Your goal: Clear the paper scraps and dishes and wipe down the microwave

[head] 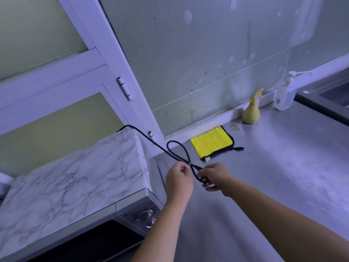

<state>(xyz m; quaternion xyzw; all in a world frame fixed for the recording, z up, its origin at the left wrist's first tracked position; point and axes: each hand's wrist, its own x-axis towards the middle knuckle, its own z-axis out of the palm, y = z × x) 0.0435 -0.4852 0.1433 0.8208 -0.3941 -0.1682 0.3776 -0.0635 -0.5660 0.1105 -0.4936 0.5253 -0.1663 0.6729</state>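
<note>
bench (273, 176) carried microwave (75, 176) | black cord (174, 141) looped just right of microwave | yellow cloth (211, 142) flat, further right of microwave | left hand (179, 179) pinched cord's crossing | right hand (217, 178) gripped its plug end

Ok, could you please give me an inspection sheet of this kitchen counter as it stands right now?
Surface: grey counter; no paper scraps or dishes seen on it.
Job's things: microwave with a marble-patterned top at the left; yellow cloth lying flat near the wall; yellow spray bottle upright further right.
Clutter: rubber bands beside the bottle; white pump dispenser by the wall.
Hands: left hand pinches the cord where its loop crosses; right hand grips the cord's end.
Cables: black cord runs from behind the microwave into a loop above the counter.
Surroundings: spotted wall; white window frame with hinges.
</note>
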